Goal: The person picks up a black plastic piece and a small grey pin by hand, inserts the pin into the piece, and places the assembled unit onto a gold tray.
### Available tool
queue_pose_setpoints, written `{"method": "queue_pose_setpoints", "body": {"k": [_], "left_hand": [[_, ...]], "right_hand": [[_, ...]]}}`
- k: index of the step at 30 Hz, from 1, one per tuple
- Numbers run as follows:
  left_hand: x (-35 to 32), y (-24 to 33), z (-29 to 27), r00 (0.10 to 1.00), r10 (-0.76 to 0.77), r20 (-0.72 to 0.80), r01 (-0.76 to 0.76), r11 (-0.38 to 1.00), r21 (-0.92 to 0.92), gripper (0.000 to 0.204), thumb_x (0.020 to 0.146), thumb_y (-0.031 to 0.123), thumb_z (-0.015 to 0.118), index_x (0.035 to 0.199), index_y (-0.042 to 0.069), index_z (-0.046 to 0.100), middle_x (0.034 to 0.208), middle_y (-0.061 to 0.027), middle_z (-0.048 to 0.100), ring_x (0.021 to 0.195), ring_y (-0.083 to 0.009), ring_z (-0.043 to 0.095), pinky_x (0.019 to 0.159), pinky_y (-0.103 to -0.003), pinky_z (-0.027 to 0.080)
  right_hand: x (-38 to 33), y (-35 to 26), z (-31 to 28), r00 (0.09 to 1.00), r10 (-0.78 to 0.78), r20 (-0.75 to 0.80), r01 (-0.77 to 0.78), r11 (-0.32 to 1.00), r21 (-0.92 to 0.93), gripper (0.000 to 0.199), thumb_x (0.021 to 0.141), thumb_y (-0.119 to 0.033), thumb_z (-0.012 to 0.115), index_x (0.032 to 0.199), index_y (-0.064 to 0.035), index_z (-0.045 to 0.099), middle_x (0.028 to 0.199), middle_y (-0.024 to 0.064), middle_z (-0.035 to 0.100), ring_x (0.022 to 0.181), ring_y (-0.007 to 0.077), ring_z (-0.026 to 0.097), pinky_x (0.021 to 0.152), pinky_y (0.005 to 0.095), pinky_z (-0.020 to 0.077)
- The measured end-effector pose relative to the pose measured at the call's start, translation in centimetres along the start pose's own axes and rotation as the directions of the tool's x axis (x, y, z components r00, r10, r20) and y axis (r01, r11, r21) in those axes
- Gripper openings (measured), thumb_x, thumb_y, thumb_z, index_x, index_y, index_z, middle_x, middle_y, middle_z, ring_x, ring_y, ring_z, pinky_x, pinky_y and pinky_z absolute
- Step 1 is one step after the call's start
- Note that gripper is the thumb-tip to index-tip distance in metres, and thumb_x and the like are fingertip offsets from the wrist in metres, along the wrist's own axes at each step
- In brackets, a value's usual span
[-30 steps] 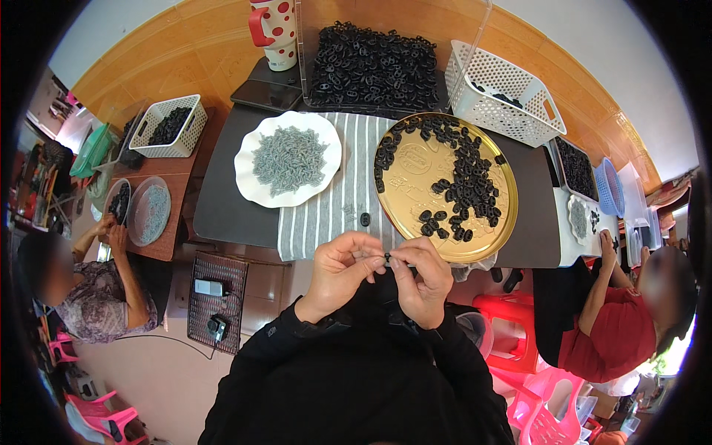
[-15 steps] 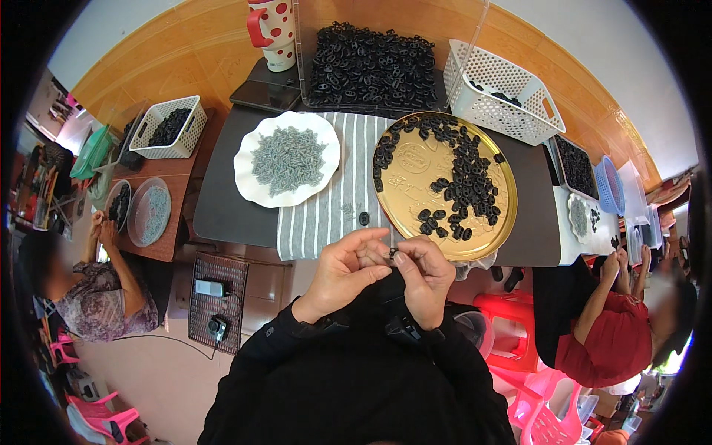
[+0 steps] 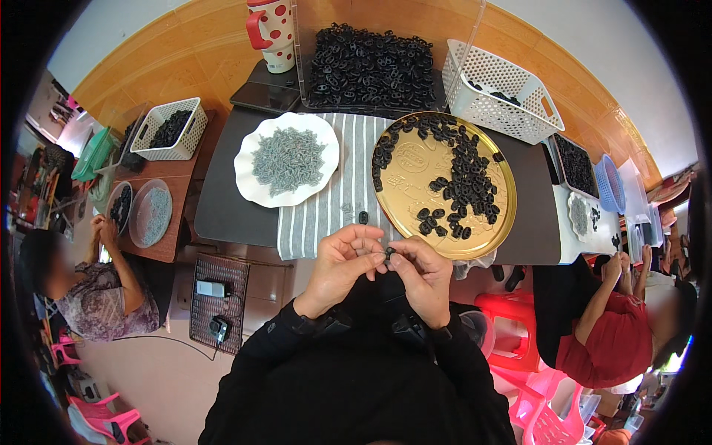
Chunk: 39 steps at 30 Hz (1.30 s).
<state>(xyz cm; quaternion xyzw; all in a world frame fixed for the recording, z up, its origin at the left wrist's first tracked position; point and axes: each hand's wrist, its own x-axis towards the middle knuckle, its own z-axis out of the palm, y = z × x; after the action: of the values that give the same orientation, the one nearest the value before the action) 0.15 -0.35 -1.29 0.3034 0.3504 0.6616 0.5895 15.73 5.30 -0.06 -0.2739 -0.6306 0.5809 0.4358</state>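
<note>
My left hand and my right hand meet fingertip to fingertip just in front of the table edge, pinching one small black plastic part between them. Right behind them lies a round gold tray scattered with several black parts. To its left a white scalloped plate holds a heap of small grey screws. One loose black part lies on the striped cloth.
A clear bin of black parts and a white perforated basket stand at the back, with a red dotted mug. Two other people sit at side tables, one left, one right. Red and pink stools stand below.
My hands have stayed together at the table edge; the fingers shifted slightly around the small black part.
</note>
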Motion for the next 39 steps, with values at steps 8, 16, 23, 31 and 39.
{"method": "queue_pose_setpoints", "body": {"k": [8,16,23,31,39], "left_hand": [[-0.2,0.5,0.5,0.999,0.043,-0.03,-0.042,0.999,0.022,0.037,0.088,-0.004,0.063,0.124,-0.003,0.054,0.093,-0.0074,0.066,0.077,-0.0118,0.064,0.062,-0.022,0.05],[-0.2,0.3,0.8,0.997,0.06,-0.057,-0.061,0.998,-0.013,0.034,0.088,-0.003,0.064,0.121,-0.002,0.057,0.096,-0.0068,0.067,0.078,-0.0115,0.065,0.065,-0.022,0.051],[0.0,0.1,0.1,0.999,-0.005,-0.039,0.002,0.998,-0.069,0.033,0.086,-0.004,0.065,0.118,-0.002,0.059,0.093,-0.0074,0.068,0.074,-0.0119,0.065,0.06,-0.021,0.049],[0.0,0.6,0.2,0.996,-0.088,-0.015,0.088,0.996,-0.024,0.033,0.087,-0.004,0.065,0.118,-0.002,0.057,0.091,-0.0078,0.068,0.072,-0.0116,0.065,0.054,-0.02,0.046],[0.8,2.7,1.1,0.915,0.404,0.003,-0.18,0.403,0.897,0.019,0.083,0.001,0.069,0.101,-0.003,0.066,0.089,-0.0111,0.062,0.075,-0.0203,0.061,0.059,-0.03,0.046]], "right_hand": [[0.4,-0.5,0.2,0.929,-0.368,0.036,0.336,0.798,-0.5,0.008,0.08,0.007,0.065,0.088,0.0045,0.064,0.082,0.0095,0.061,0.071,0.0169,0.059,0.059,0.028,0.0457],[0.5,-0.7,0.3,0.668,-0.666,0.332,0.601,0.22,-0.769,0.018,0.071,0.003,0.069,0.088,0.0027,0.065,0.088,0.0105,0.059,0.069,0.0229,0.057,0.058,0.0331,0.0414],[0.2,-1.1,0.0,0.963,-0.269,0.01,0.259,0.917,-0.304,0.02,0.079,0.009,0.067,0.099,0.0054,0.064,0.091,0.0121,0.062,0.076,0.0166,0.061,0.067,0.0253,0.0484],[0.8,-1.0,-0.8,0.906,-0.364,0.217,0.423,0.764,-0.487,0.032,0.072,0.004,0.074,0.103,0.0029,0.064,0.088,0.013,0.06,0.073,0.0276,0.061,0.063,0.0332,0.0487],[0.4,-0.4,-1.7,0.878,-0.444,0.179,0.457,0.668,-0.587,0.035,0.071,0.002,0.074,0.104,0.0039,0.062,0.086,0.014,0.058,0.073,0.0309,0.058,0.063,0.0378,0.0461]]}}
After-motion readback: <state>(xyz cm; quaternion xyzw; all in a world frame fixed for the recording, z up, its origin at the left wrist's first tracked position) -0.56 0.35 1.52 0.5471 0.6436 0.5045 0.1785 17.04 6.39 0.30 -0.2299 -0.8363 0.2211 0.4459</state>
